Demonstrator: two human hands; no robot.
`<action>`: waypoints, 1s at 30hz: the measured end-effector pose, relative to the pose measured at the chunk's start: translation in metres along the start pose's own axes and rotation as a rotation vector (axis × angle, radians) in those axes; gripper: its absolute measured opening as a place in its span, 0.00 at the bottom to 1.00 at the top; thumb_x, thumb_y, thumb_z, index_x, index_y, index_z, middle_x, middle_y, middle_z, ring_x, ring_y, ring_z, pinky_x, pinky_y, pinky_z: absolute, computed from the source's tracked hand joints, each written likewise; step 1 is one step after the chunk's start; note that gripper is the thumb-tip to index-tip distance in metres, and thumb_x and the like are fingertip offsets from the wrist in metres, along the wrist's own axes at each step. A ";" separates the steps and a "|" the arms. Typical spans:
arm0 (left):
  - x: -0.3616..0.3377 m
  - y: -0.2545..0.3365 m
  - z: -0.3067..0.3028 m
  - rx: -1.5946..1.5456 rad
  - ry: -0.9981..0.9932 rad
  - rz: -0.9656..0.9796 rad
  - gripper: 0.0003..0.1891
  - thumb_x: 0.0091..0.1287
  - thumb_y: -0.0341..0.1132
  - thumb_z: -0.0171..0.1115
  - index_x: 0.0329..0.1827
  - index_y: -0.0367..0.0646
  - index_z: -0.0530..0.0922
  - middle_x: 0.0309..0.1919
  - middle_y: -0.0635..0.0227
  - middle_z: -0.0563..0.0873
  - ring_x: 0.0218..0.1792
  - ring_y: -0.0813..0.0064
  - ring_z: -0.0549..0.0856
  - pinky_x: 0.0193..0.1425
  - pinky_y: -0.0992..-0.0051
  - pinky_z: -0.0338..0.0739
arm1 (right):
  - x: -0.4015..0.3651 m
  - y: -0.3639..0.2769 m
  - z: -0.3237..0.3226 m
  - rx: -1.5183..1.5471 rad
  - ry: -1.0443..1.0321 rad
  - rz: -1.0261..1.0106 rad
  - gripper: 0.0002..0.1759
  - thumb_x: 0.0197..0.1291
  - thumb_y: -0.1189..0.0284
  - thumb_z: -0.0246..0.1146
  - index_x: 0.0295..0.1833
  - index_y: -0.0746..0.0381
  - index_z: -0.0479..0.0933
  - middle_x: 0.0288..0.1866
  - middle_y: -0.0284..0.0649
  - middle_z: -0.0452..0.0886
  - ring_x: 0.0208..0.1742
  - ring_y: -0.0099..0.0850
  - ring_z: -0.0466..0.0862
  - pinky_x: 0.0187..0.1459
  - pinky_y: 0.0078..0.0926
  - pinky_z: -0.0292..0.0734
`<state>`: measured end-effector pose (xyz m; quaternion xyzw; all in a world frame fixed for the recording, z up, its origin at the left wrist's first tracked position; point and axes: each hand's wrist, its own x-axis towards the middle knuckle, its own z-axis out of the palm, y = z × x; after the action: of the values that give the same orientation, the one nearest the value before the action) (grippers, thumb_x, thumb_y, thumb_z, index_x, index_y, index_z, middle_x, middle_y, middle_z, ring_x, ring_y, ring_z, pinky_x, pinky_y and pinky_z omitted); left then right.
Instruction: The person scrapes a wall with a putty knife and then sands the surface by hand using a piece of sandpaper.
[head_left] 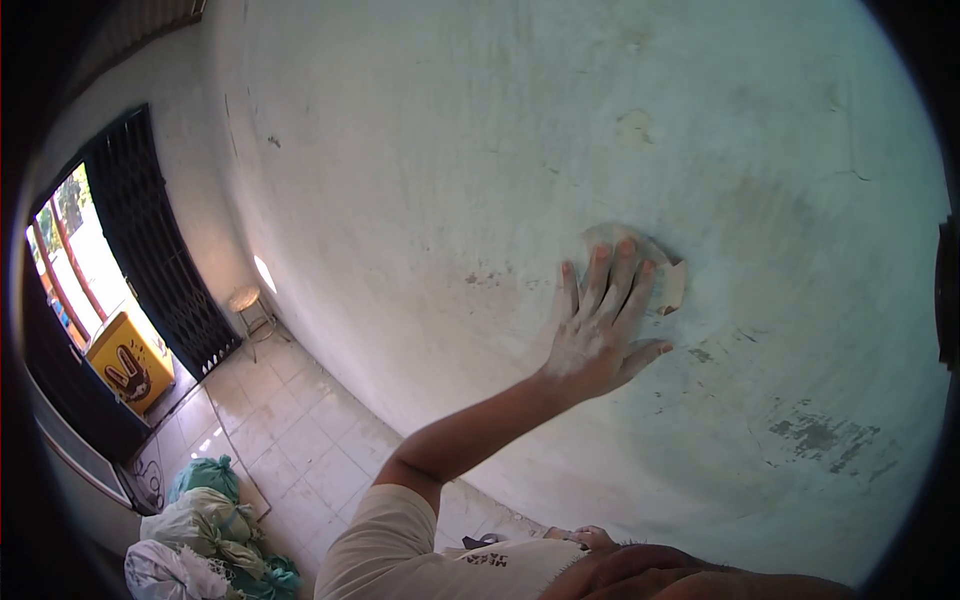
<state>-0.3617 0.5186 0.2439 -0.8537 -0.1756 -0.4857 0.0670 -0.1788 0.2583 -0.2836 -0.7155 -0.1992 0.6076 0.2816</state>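
Tan sandpaper sheet (668,285) lies flat on wall (420,150), pinned under left hand (600,335) fingertips. Fingers splayed, pressing, not gripping. Sheet edge sticks out right.

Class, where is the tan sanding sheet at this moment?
The tan sanding sheet is right of centre in the head view, pressed flat against the wall under the spread left hand.

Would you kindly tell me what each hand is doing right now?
Left hand: open, pressed flat on a worn beige sandpaper sheet against the pale wall.
Right hand: not in view.
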 end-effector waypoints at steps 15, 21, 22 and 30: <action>0.143 -0.022 -0.091 0.299 0.326 -0.357 0.53 0.65 0.65 0.56 0.78 0.34 0.44 0.77 0.41 0.45 0.77 0.41 0.44 0.78 0.43 0.38 | -0.096 0.082 0.031 0.429 0.675 -0.595 0.08 0.63 0.71 0.64 0.40 0.62 0.71 0.22 0.39 0.72 0.19 0.32 0.70 0.24 0.33 0.64; 0.128 0.011 -0.038 0.288 0.361 -0.031 0.63 0.56 0.69 0.62 0.77 0.30 0.39 0.76 0.35 0.37 0.75 0.32 0.39 0.75 0.39 0.43 | -0.128 0.033 0.031 0.113 0.923 -0.807 0.11 0.59 0.71 0.66 0.34 0.66 0.72 0.26 0.36 0.69 0.26 0.28 0.66 0.30 0.30 0.67; 0.115 0.016 -0.028 0.235 0.304 0.069 0.65 0.54 0.69 0.63 0.77 0.28 0.39 0.76 0.34 0.37 0.75 0.30 0.38 0.74 0.35 0.43 | -0.135 0.012 0.030 0.114 0.930 -0.838 0.09 0.56 0.75 0.66 0.30 0.62 0.72 0.25 0.33 0.70 0.25 0.25 0.67 0.29 0.27 0.68; 0.042 -0.043 -0.025 0.087 -0.005 0.385 0.55 0.55 0.62 0.68 0.77 0.39 0.53 0.77 0.43 0.47 0.77 0.36 0.45 0.72 0.34 0.46 | -0.227 -0.219 0.044 0.202 0.810 -1.232 0.10 0.58 0.79 0.61 0.26 0.62 0.68 0.28 0.32 0.70 0.26 0.19 0.68 0.27 0.20 0.62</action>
<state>-0.3778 0.5617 0.2906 -0.8690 -0.0300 -0.4537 0.1953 -0.2512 0.2900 0.0252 -0.6128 -0.3882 0.0436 0.6869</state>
